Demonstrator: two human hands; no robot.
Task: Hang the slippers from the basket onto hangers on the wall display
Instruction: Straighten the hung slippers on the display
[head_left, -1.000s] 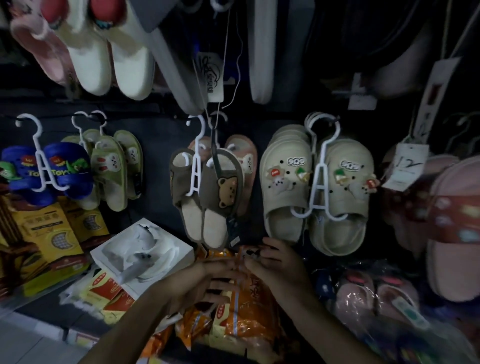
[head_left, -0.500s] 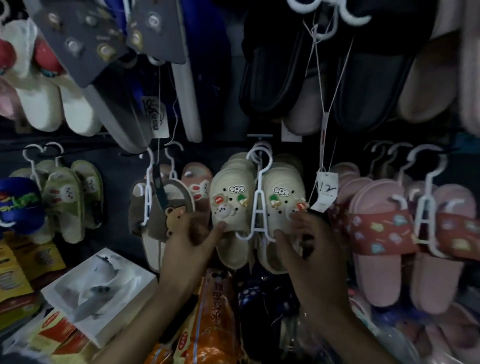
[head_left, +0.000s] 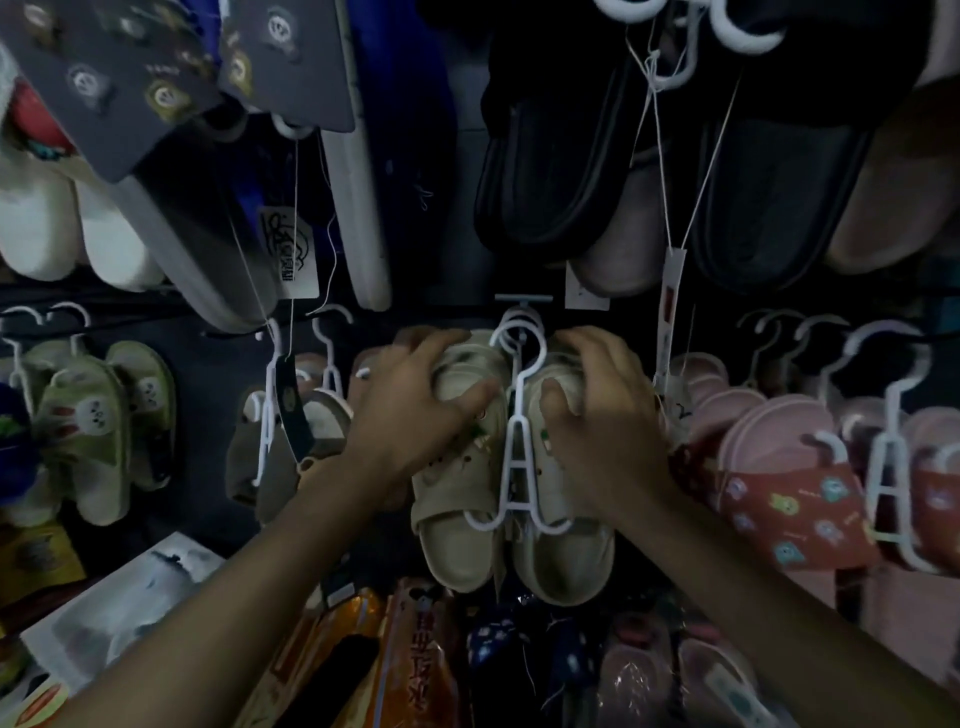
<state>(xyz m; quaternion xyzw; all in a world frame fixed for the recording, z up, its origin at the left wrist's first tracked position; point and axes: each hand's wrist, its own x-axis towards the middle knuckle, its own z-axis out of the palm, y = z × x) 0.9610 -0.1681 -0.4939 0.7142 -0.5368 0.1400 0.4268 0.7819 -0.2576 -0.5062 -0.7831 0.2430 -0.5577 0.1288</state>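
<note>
- Beige slippers (head_left: 457, 535) hang as a pair on a white hanger (head_left: 517, 452) in the middle of the wall display. Their soles face the wall and their open ends point down.
- The hanger's hook loops over a small wall peg (head_left: 522, 300), with more white hooks stacked on the same peg.
- The left hand (head_left: 415, 410) grips the upper end of the left slipper. Its fingers curl over the top edge and its thumb lies across the front near the hanger stem.
- The right hand (head_left: 597, 415) grips the upper end of the right slipper in the same way, fingers hooked over the top and thumb pressed to the front.
- Both forearms rise from the bottom corners and meet at the pair, wrists level, one hand on each side of the hanger.
- The hands cover the charms on the slipper straps, so only small specks of colour show beside the thumbs.
- Further beige slippers seem to hang behind the front pair. How many cannot be told.
- A brown pair (head_left: 291, 452) to the left is partly hidden by the left wrist.
- Pink slippers with red straps (head_left: 779, 499) hang to the right, and the frame edge cuts off the outermost one.
- Black slippers (head_left: 561, 171) above are cropped at the top.
- Orange packets (head_left: 415, 654) below are dim, and their print is unreadable.
</note>
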